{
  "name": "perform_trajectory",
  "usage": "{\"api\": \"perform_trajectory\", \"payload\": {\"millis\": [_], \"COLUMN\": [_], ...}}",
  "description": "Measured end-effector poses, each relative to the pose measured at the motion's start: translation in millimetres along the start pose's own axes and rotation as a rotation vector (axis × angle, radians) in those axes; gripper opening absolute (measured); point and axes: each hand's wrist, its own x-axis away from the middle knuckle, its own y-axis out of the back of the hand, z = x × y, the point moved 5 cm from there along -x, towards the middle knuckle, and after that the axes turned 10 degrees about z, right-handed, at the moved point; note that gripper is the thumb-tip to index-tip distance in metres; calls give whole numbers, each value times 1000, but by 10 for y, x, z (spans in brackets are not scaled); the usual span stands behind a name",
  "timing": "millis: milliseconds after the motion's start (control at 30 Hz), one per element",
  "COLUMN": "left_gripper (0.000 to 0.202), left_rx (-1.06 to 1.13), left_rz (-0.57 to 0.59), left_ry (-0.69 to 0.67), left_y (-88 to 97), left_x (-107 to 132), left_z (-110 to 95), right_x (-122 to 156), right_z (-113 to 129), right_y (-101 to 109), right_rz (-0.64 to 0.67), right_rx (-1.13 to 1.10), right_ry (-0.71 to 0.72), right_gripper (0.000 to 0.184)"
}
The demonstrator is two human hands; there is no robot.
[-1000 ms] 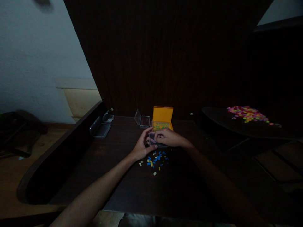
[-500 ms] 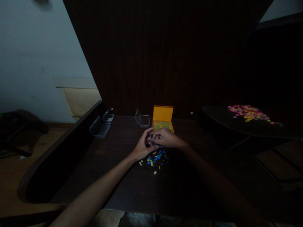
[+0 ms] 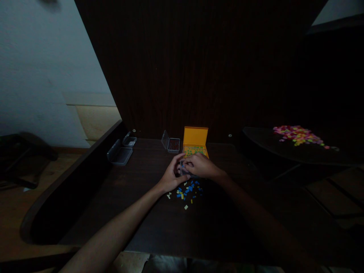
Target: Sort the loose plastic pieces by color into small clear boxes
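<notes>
My left hand (image 3: 172, 174) curves around the near left side of a clear plastic box (image 3: 194, 176), thumb along its front edge. Above the same box, my right hand (image 3: 196, 165) is closed, thumb and fingertips pinched together over the inside. A hint of blue shows by those fingertips, too small to name. Most of the box is hidden by both hands. Just in front lie small blue toy bricks (image 3: 190, 188), with yellow bricks (image 3: 182, 196) and cream bricks (image 3: 186, 207) scattered among and beside them.
Behind my hands stands an open orange case (image 3: 195, 135) with green dots. An open clear box (image 3: 174, 145) with dark red pieces sits left of it. Two more open clear boxes (image 3: 121, 156) are by the left side panel. Colourful pieces (image 3: 298, 134) are heaped on a right-hand shelf.
My right fingertips have shifted slightly over the clear box, and a bit of blue now shows beside them. My left hand keeps its place.
</notes>
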Motion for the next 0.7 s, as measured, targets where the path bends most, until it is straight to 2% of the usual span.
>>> {"api": "perform_trajectory", "payload": {"millis": [300,467,700], "left_gripper": [80,78,81], "left_rx": [-2,6,51], "left_rz": [-7,-14,-18], "left_ry": [11,-3,10], "left_y": [4,23,37], "left_x": [2,-5,-9], "left_z": [7,7,37], "right_x": [86,118,126], "right_z": [-10,-51,13], "right_y": [141,132,125], "right_rz": [30,144,169], "right_rx": [66,111,129], "right_ry": [41,-8,6], "right_gripper": [22,17,12]}}
